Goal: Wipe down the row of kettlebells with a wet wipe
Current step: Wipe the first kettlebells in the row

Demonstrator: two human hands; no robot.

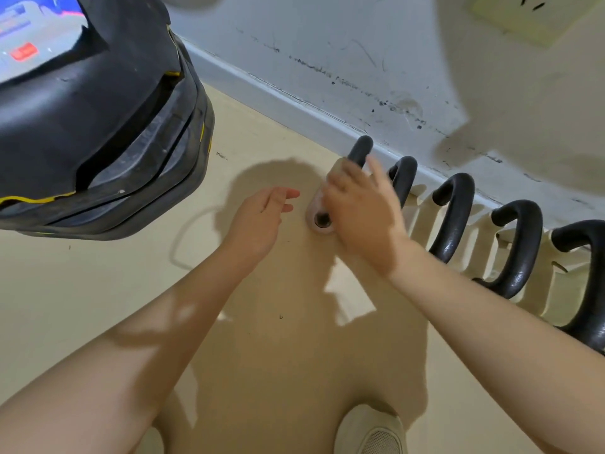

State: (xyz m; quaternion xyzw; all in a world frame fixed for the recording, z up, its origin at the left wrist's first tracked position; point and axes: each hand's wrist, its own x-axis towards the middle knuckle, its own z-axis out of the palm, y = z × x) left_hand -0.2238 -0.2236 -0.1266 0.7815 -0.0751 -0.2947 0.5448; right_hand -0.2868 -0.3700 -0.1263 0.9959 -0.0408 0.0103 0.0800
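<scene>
— Right hand (pixel 357 217): laid over the first kettlebell (pixel 322 211) at the left end of the row, fingers spread across its pale body, blurred. A pale edge under the fingertips near the black handle (pixel 360 150) may be the wet wipe (pixel 335 167); this cannot be told for certain, nor whether anything is actually pinched.

— And the left hand (pixel 262 221)?

— Held just beside that same kettlebell, apart from it, fingers loosely extended, nothing held.

— Where is the row placed?

— Along the foot of the scuffed wall (pixel 360 60), on the beige floor (pixel 278 371). Five black handles are counted, the second (pixel 404 175), third (pixel 456 211), fourth (pixel 520 244) and fifth (pixel 589 273) running off to the right edge; more may lie out of view.

— Progress?

— Judged early. Only the leftmost kettlebell is being attended to; no sign of wetness or wiping can be made out on the other four, so they are taken as still to be done. Whether the first is finished cannot be read.

— Containers?

— None seen; no wipe packet or bin is in view. A dark round recess (pixel 322 219) is noted low on the first kettlebell's body, contents not discernible.

— Surroundings?

— Dark padded equipment (pixel 98 126) with yellow trim at upper left, a thin cable (pixel 183 237) looped on the floor, a pale shoe (pixel 373 434) at the bottom.
</scene>
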